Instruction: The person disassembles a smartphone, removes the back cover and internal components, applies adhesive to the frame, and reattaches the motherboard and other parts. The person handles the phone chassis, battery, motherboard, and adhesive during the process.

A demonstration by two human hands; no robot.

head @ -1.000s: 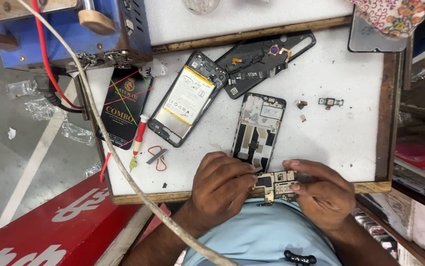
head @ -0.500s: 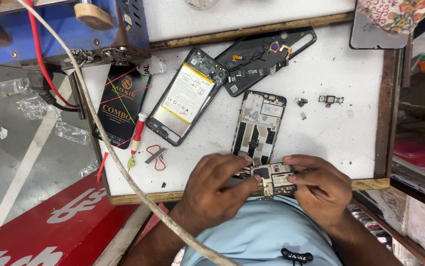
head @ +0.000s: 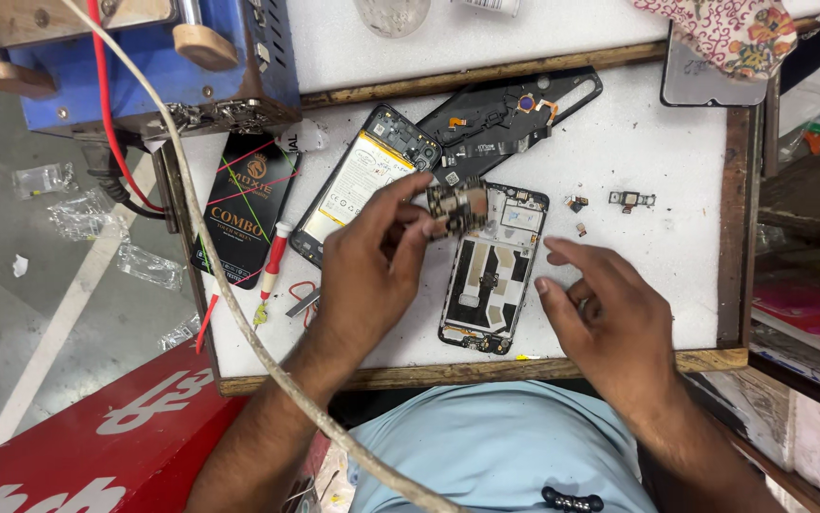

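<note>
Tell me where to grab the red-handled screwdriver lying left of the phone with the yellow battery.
Take the red-handled screwdriver by its red handle, the thicker upper part, coming from above with fingers across its width. It lies flat and slanted on the white foam mat, tip toward the near edge, and the cream cable runs close along its left, so approach from the right.

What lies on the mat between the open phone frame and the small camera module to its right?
Head view: two tiny loose parts lie between the phone frame and the camera module.
</note>
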